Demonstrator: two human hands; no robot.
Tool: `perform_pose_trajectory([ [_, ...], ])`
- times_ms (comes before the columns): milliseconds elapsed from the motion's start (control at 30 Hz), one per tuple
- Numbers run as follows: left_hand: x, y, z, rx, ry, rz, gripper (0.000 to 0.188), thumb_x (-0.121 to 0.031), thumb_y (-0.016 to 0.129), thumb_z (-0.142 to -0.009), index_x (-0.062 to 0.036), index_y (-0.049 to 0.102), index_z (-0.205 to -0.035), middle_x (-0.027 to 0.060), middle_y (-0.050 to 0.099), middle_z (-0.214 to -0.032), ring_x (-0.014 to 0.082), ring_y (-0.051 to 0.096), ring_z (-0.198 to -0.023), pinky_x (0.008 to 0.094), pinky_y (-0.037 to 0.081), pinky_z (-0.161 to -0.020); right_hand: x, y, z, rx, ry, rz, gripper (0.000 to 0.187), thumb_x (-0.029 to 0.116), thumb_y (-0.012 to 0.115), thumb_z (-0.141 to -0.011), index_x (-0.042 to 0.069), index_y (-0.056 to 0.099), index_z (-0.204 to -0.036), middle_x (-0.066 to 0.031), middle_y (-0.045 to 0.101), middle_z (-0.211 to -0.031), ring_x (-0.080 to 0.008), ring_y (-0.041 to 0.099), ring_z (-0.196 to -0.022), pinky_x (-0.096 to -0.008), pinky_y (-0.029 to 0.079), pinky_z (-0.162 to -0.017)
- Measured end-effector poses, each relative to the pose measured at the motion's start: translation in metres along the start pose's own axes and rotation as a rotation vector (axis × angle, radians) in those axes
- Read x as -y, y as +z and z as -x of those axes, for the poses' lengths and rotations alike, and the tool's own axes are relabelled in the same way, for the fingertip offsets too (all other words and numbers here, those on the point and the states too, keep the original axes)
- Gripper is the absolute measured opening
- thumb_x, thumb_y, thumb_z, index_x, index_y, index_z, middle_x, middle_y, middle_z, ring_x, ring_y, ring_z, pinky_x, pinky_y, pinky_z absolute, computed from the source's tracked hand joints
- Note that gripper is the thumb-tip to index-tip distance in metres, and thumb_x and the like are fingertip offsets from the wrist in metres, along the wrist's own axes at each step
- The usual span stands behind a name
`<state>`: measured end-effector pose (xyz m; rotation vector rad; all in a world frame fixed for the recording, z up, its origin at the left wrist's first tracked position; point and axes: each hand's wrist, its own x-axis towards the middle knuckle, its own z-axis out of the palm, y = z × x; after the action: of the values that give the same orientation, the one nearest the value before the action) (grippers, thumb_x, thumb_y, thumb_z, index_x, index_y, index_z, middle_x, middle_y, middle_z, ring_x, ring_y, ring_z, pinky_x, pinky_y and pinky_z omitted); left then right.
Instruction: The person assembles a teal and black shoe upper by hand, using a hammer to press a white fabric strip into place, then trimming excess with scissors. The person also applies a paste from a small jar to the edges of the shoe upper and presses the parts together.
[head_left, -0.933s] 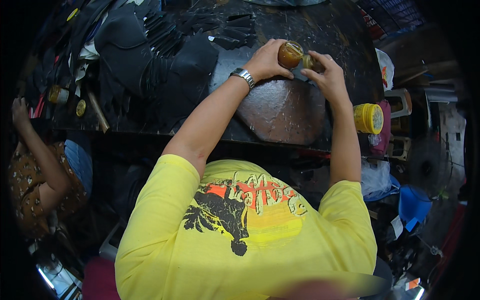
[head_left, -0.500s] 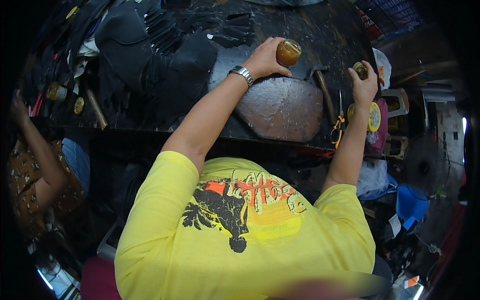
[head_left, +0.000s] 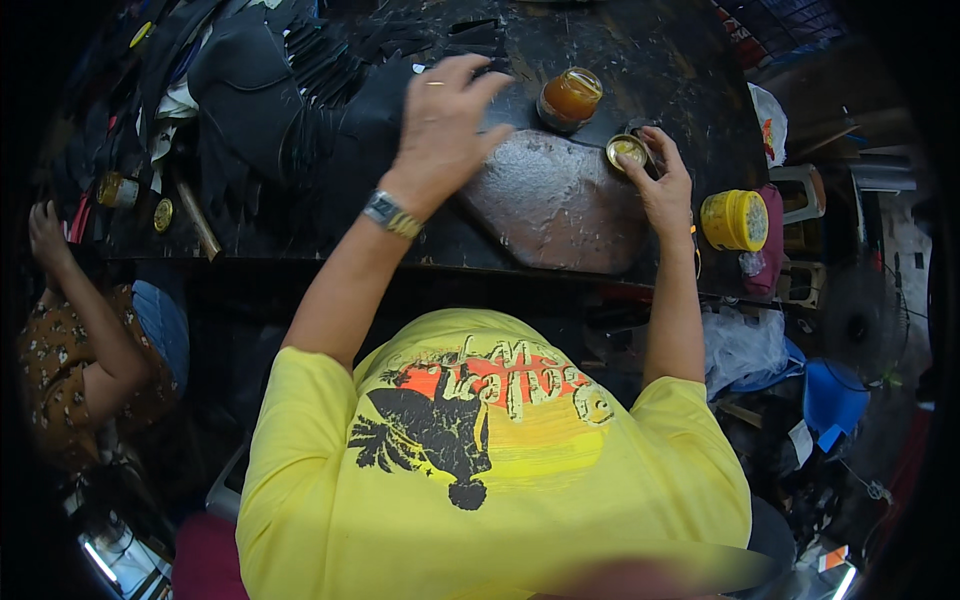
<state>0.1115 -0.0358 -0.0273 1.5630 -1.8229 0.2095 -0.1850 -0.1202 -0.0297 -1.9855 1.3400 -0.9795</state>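
A glass jar (head_left: 570, 102) of amber-brown stuff stands on the dark table, just beyond a worn, many-sided slab (head_left: 555, 205). To the left of the jar, my left hand (head_left: 448, 130) is in the air with its fingers spread and nothing in them. My right hand (head_left: 662, 185) grips a round gold-coloured jar lid (head_left: 627, 152) between thumb and fingers, over the slab's far right corner. The hand and forearm cover most of the hammer and scissors that lie there.
Black cut sheets and strips (head_left: 245, 80) are heaped at the table's left. Near them lie another jar (head_left: 117, 190), a lid (head_left: 163, 214) and a wooden handle (head_left: 198, 222). A yellow tub (head_left: 735, 220) stands at right. Another person's hand (head_left: 48, 238) is at far left.
My left hand has let go of the jar and moved left, its fingers opening. My right hand has brought the lid leftward from the table's right side to the slab.
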Motion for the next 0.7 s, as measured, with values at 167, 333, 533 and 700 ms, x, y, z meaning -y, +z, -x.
perform_pose_trajectory([
  [167,0.03,-0.034,0.025,0.067,-0.243,-0.297,0.062,-0.03,0.082,-0.076,-0.0143,0.06,-0.132,0.0167,0.048,-0.14,0.0351,0.042,-0.134,0.0502,0.032,-0.109,0.008,-0.004,-0.006,-0.056,-0.204,0.055,0.033,0.01,0.069,-0.088,0.005,0.067,-0.12,-0.0096,0.062,-0.125,-0.0205,0.058,-0.118,-0.0334,0.044,-0.101],
  [333,0.048,-0.038,0.026,0.213,-0.355,-0.21,0.062,-0.034,0.077,-0.082,-0.0154,0.056,-0.138,0.0208,0.046,-0.145,0.0371,0.04,-0.137,0.0517,0.033,-0.111,0.026,0.015,-0.017,-0.011,-0.316,0.084,0.04,-0.003,0.057,-0.08,0.008,0.07,-0.116,-0.0134,0.06,-0.127,-0.0282,0.056,-0.12,-0.0363,0.045,-0.102],
  [533,0.042,-0.035,0.027,0.242,-0.372,-0.328,0.078,-0.041,0.083,-0.074,-0.0161,0.052,-0.141,0.0242,0.044,-0.146,0.0385,0.037,-0.14,0.0521,0.03,-0.114,0.042,0.025,-0.047,-0.055,-0.495,0.46,0.049,-0.004,0.055,-0.077,0.019,0.072,-0.117,-0.0138,0.057,-0.135,-0.0367,0.045,-0.131,-0.0443,0.039,-0.108],
  [700,0.045,-0.026,0.032,0.164,-0.322,-0.301,0.074,-0.033,0.081,-0.072,-0.013,0.055,-0.138,0.0227,0.048,-0.138,0.0392,0.04,-0.134,0.0522,0.03,-0.112,0.038,0.034,-0.065,-0.06,-0.582,0.639,0.046,0.0,0.058,-0.079,0.022,0.073,-0.117,-0.0142,0.056,-0.137,-0.0373,0.043,-0.135,-0.0491,0.034,-0.111],
])
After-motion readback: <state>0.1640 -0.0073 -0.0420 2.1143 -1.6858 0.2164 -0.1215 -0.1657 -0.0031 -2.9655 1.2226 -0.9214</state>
